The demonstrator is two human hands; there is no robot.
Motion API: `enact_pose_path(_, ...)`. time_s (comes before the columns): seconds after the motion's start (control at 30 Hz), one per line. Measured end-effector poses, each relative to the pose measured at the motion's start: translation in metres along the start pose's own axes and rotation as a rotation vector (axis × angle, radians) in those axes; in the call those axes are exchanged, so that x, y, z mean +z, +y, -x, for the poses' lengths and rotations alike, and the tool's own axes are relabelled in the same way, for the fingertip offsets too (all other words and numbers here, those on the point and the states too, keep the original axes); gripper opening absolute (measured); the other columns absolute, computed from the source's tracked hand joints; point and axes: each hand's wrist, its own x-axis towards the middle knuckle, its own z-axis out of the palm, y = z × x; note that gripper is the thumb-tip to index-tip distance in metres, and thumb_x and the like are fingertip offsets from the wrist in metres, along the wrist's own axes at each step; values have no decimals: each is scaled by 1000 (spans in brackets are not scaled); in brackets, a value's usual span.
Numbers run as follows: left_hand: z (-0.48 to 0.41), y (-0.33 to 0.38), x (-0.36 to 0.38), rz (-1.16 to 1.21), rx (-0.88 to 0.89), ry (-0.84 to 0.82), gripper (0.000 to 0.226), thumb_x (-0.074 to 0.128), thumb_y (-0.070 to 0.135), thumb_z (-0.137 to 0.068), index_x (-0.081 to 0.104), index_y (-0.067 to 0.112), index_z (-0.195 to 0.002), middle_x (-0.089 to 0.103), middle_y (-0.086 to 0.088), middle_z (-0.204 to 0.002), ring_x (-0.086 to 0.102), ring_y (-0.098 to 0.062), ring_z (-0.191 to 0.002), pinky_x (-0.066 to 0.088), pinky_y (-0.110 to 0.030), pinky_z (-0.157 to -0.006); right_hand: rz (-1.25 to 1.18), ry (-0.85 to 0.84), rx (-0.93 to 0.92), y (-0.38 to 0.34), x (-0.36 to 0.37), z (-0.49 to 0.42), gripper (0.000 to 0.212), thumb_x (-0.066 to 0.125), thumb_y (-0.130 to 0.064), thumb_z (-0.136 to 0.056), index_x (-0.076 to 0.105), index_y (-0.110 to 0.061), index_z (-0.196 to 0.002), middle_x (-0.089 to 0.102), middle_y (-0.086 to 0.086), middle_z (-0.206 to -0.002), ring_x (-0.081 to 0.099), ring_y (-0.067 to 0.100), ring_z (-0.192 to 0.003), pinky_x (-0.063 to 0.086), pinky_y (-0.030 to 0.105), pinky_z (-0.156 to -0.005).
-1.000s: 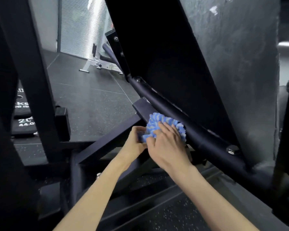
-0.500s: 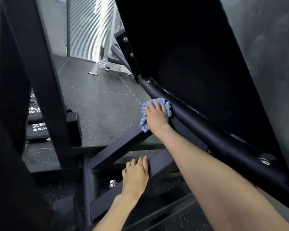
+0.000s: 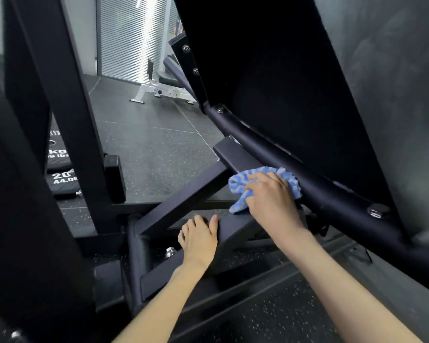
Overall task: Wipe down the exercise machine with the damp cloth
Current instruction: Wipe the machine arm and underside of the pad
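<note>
A black exercise machine fills the view, with a large slanted pad (image 3: pixel 295 82) above a round dark frame tube (image 3: pixel 265 142) and square steel beams below. A blue-and-white cloth (image 3: pixel 238 185) lies bunched on a square beam (image 3: pixel 233 157) just below the tube. My right hand (image 3: pixel 270 199) lies on top of the cloth with fingers bent over it, pressing it to the metal. My left hand (image 3: pixel 200 240) rests on a lower slanted beam (image 3: pixel 178 204), fingers laid over its edge, holding nothing.
A thick black upright post (image 3: pixel 67 115) stands at the left, with black weight plates (image 3: pixel 60 179) marked in kg and lbs behind it. A white-framed bench (image 3: pixel 159 91) sits on the speckled rubber floor (image 3: pixel 154 154) far back. A bolt head (image 3: pixel 378 210) sticks out of the tube at right.
My right hand has slid the cloth back down the frame toward me after reaching up the tube. My left hand, earlier on the cloth, stays on the lower beam.
</note>
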Motion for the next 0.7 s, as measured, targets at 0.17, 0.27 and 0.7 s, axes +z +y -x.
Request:
enact_pose_path(0.17,9,-1,-16,192,-70,166,27,34,20,-101,45,5,-120,45,-16,-129,35,-33,-124,26,-41,-101,53,22,55,-16,-4,29,28,38,-24,-69,63,-11,-69,64,9,-90,61,29,-91,31,36,-88)
enact_pose_path(0.27,19,7,-31,358,1,254,23,34,15,-100,47,5,-116,48,-13,-123,36,-30,-118,29,-39,-95,50,-50,-73,-47,23,49,28,41,-26,-74,64,-12,-77,60,6,-82,59,28,-80,32,36,-82)
enact_pose_path(0.7,63,13,-51,398,114,173,21,37,8,-96,47,6,-114,46,-10,-121,33,-24,-116,28,-31,-98,-2,-18,-52,-66,46,86,28,53,-14,-74,68,-11,-97,66,5,-102,53,25,-110,28,39,-108)
